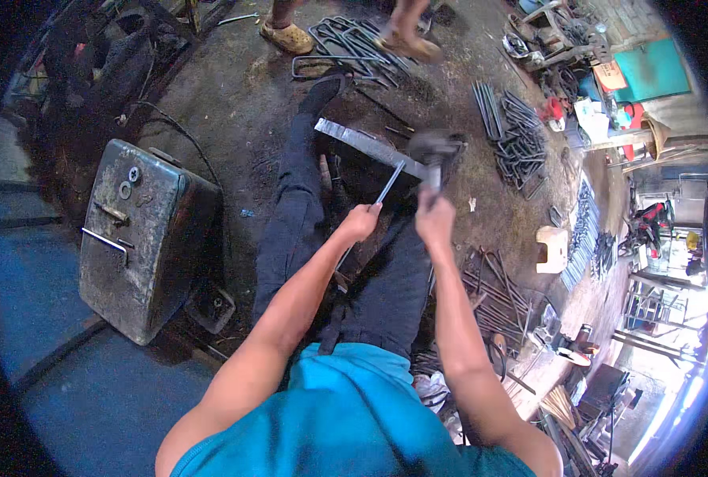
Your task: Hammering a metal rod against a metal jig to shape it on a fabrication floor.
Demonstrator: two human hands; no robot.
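Head view, looking down on a person seated on a workshop floor, legs in dark trousers stretched out ahead. Nearest, the left hand [360, 222] is closed in a fist around the near end of a thin metal rod [389, 184], which slants up and away toward a flat steel bar [367, 143] lying across the legs. Just beside it, the right hand [434, 216] is wrapped tight round the handle of a hammer [434, 151] — its head is blurred and sits over the far end of the rod, at the bar. To the left stands a dented grey metal box [143, 238] with a cable running from it. Right of the legs lie loose rods and a pale stool [552, 248]. Farther off — a heap of bent steel loops [521, 135], and another person's sandalled feet [289, 36] by a second heap.
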